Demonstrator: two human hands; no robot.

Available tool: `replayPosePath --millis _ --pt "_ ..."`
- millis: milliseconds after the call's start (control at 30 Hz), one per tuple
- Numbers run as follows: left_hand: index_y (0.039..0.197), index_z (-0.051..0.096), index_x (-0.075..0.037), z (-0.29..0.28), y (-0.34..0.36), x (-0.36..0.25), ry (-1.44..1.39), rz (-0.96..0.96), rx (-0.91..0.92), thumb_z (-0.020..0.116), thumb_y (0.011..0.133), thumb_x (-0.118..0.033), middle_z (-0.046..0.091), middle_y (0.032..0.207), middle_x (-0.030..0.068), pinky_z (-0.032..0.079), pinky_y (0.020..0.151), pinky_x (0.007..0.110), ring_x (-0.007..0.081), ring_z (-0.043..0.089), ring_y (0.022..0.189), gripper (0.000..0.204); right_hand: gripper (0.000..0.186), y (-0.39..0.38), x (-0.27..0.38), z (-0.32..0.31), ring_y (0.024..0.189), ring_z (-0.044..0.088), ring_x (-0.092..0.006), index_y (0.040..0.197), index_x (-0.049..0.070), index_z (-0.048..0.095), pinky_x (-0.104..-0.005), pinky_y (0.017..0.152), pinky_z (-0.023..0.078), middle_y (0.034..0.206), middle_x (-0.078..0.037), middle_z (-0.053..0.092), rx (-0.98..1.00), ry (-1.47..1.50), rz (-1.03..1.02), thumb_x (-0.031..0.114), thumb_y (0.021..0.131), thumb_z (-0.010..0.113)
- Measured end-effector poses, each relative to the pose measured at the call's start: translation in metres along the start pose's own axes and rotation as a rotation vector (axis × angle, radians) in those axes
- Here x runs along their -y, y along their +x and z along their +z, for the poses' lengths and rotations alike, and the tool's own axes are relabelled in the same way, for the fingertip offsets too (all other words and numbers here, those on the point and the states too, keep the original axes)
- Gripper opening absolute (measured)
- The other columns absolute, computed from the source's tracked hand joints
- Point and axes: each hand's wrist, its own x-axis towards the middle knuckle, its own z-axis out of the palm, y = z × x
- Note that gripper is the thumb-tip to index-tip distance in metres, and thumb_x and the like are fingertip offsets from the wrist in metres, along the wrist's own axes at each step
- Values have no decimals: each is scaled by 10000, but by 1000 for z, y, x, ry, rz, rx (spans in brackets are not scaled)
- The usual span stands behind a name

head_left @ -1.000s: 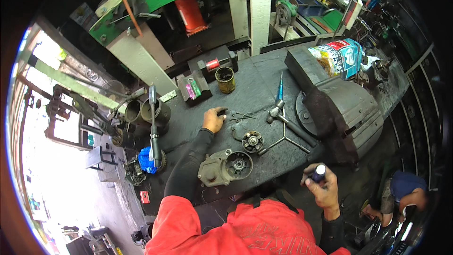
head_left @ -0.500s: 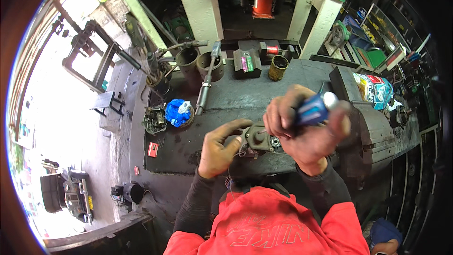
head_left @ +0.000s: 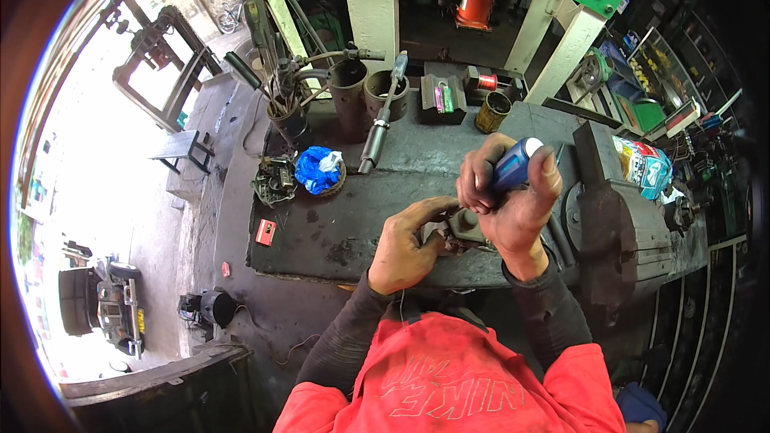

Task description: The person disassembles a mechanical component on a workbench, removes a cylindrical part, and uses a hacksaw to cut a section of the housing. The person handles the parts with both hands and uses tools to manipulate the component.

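Note:
On the front part of the bench lies a small grey metal housing [head_left: 465, 227], partly covered by both hands. My left hand [head_left: 407, 244] curves round its left side, thumb and fingers gripping it. Above and to the right of the housing, my right hand [head_left: 513, 220] is closed round a blue-handled tool [head_left: 511, 168] with a white rounded end. The tool is tilted, white end up, and its working end is hidden by my fingers. The round opening in the housing is now covered by my right hand.
A dark vise [head_left: 618, 224] stands at the right. At the left are a basket with a blue plastic bag [head_left: 319, 172], a greasy metal part [head_left: 274, 180] and a red box [head_left: 265, 232]. Metal cylinders [head_left: 349, 100], a long bar tool [head_left: 381, 128] and a yellowish can [head_left: 492, 112] stand further back.
The view has shifted, so the bench items sit further right. My right hand has drawn up closer above the housing, with the blue-handled tool more upright. My left hand keeps hold of the housing.

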Motion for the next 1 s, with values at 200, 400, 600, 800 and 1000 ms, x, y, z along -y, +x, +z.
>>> replayPosePath --millis 200,400,600,800,1000 --pt "1285 635 -33 22 2 11 -142 142 -105 826 821 -15 684 1195 88 520 984 352 174 625 1107 502 768 9 12 13 558 480 -141 780 16 556 -296 497 330 635 -52 506 315 -144 33 771 882 646" --pt "1508 453 -10 47 0 29 -157 48 -119 981 643 -158 595 1396 199 453 1127 412 340 575 1325 1024 426 6 28 11 902 634 -203 1047 -62 635 -343 817 514 1001 -147 658 23 -312 -165 346 930 592" --pt "1571 389 -12 45 0 42 -18 -63 -6 985 594 -229 558 1466 224 420 1154 446 388 535 1372 1164 352 -4 6 22 535 366 -99 878 22 464 -252 492 321 711 -34 412 -28 -117 -181 302 1045 597" --pt "1400 615 -110 48 6 31 53 5 -98 960 579 -522 713 1235 187 504 998 473 380 661 1171 981 344 8 19 42 437 511 -229 886 33 640 -290 427 415 580 -134 520 -175 -289 -210 361 987 663" --pt "1340 636 -109 46 11 31 -7 134 -102 966 615 -436 732 1140 164 546 919 454 364 704 1058 862 276 56 47 32 525 491 -175 878 22 571 -293 499 418 677 -53 515 1037 268 48 244 1042 568"
